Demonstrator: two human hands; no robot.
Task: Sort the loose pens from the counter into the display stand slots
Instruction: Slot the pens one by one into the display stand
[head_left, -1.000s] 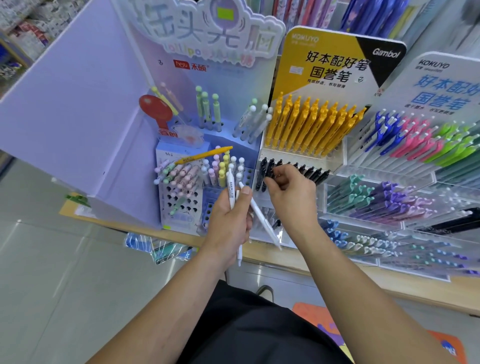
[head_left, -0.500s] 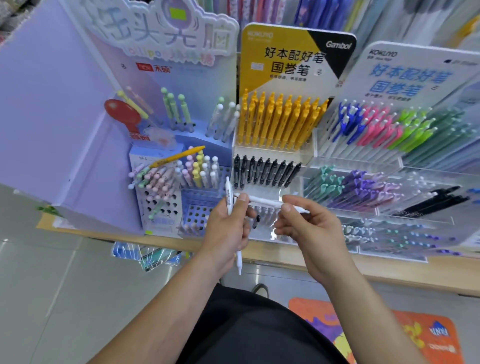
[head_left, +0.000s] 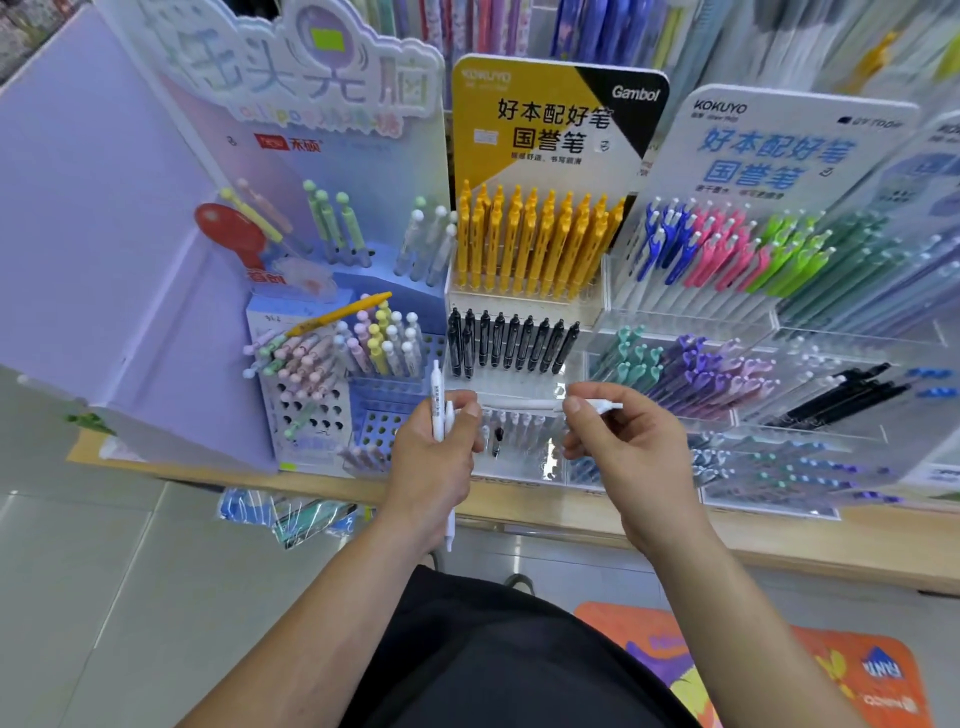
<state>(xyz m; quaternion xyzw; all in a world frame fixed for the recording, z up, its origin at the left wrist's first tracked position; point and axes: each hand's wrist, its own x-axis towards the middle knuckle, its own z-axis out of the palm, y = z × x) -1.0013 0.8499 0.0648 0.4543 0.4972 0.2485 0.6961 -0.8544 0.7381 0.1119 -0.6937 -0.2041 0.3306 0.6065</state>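
My left hand grips an upright white pen, its tip hanging below the fist. A second white pen lies level between both hands; my right hand pinches its clip end with thumb and forefinger, while my left thumb touches its other end. Both hands hover in front of the clear acrylic display stand, just below its row of black pens and above a bottom row of pale pens. Yellow pens fill the top row.
A lilac stand with pastel pens and a loose yellow pen across its top stands at left. At right, a blue-signed stand holds coloured pens. The wooden counter edge runs below; plastic packets hang under it.
My right hand came away from the black pen row, took the clip end of the second white pen, and turned it level. The view shifted right.
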